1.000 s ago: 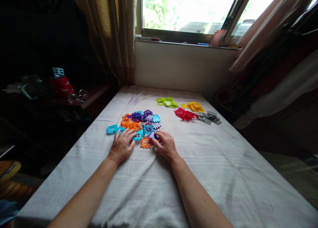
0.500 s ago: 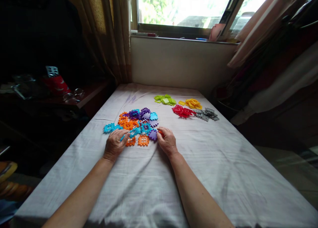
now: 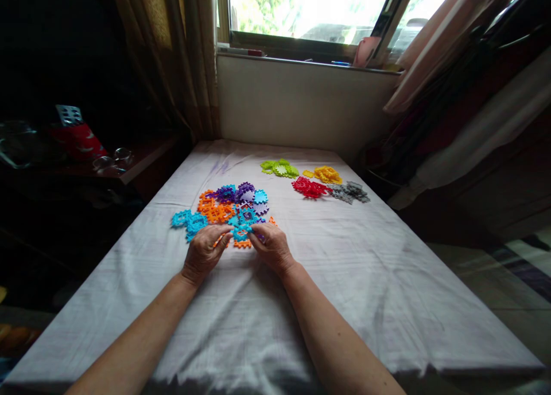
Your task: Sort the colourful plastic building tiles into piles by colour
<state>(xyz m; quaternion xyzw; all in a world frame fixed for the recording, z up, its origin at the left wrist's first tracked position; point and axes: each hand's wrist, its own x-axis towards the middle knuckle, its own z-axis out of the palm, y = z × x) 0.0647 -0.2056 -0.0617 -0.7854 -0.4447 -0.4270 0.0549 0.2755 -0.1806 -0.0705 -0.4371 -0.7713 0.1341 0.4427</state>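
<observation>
Between my two hands is a blue toothed piece (image 3: 241, 232). My left hand (image 3: 206, 248) pinches its left side, and my right hand (image 3: 274, 246) grips its right side with thumb and fingers. Mixed pieces lie just beyond: orange ones (image 3: 215, 211), purple ones (image 3: 245, 191) and a light blue one (image 3: 260, 196). More blue pieces (image 3: 196, 224) rest at the left of the pile, near my left hand. Some orange and purple pieces are partly hidden under and behind my hands.
Farther back on the cloth-covered table (image 3: 344, 291) lie green (image 3: 279, 168), yellow (image 3: 328, 174), red (image 3: 309, 188) and grey pieces (image 3: 350, 192). Glasses (image 3: 114, 159) and a red container (image 3: 80, 141) stand on a dark side surface at left.
My right hand has moved left, off the purple piece, to the blue piece. Both hands now hold that piece close together. The camera view has shifted slightly.
</observation>
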